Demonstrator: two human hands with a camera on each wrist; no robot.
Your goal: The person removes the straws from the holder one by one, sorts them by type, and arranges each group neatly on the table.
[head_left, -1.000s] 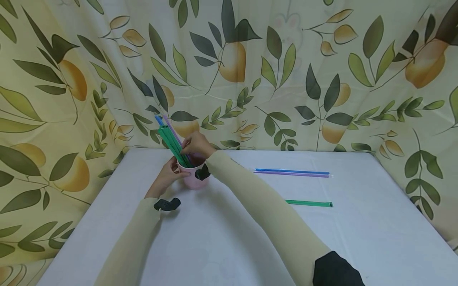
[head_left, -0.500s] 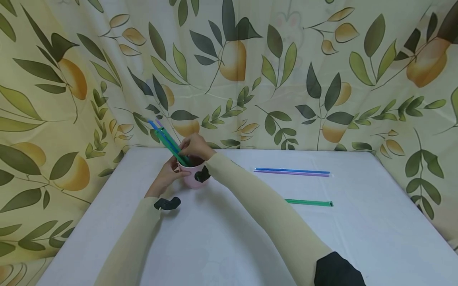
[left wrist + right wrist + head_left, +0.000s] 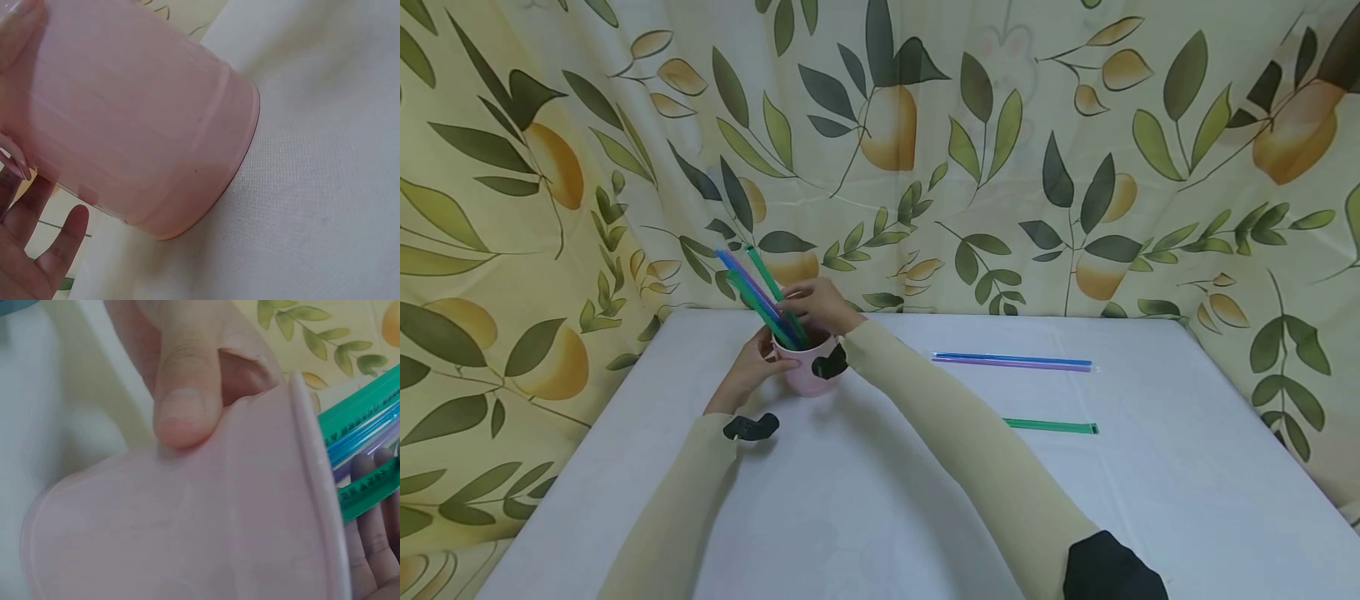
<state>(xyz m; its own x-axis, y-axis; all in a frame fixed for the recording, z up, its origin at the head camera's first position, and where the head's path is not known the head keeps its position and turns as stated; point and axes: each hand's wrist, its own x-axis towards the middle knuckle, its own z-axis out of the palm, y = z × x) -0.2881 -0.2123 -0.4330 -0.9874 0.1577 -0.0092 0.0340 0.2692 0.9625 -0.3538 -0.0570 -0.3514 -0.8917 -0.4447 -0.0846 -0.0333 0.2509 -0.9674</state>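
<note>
In the head view, a pink cup (image 3: pixel 808 379) stands on the table, with green, blue and purple straws (image 3: pixel 748 279) leaning left out of it. My left hand (image 3: pixel 748 371) grips the cup's left side; its thumb (image 3: pixel 187 415) presses the wall in the right wrist view. Above the rim, my right hand (image 3: pixel 822 305) holds a green straw (image 3: pixel 765 273) set slightly apart from the bundle. That straw, a printed green one (image 3: pixel 369 492), crosses the right fingers (image 3: pixel 372 540) in the right wrist view. The straws' lower ends are hidden inside the cup.
A blue straw (image 3: pixel 1011 357) and a purple straw (image 3: pixel 1011 364) lie side by side right of the cup. Nearer, a green straw (image 3: pixel 1052 426) is partly hidden by the right sleeve. A leaf-and-fruit patterned curtain (image 3: pixel 970 208) hangs behind the white table (image 3: pixel 1187 483).
A green straw has come apart from the bundle toward the right, and my right hand has shifted slightly right with it. My left hand stays on the cup.
</note>
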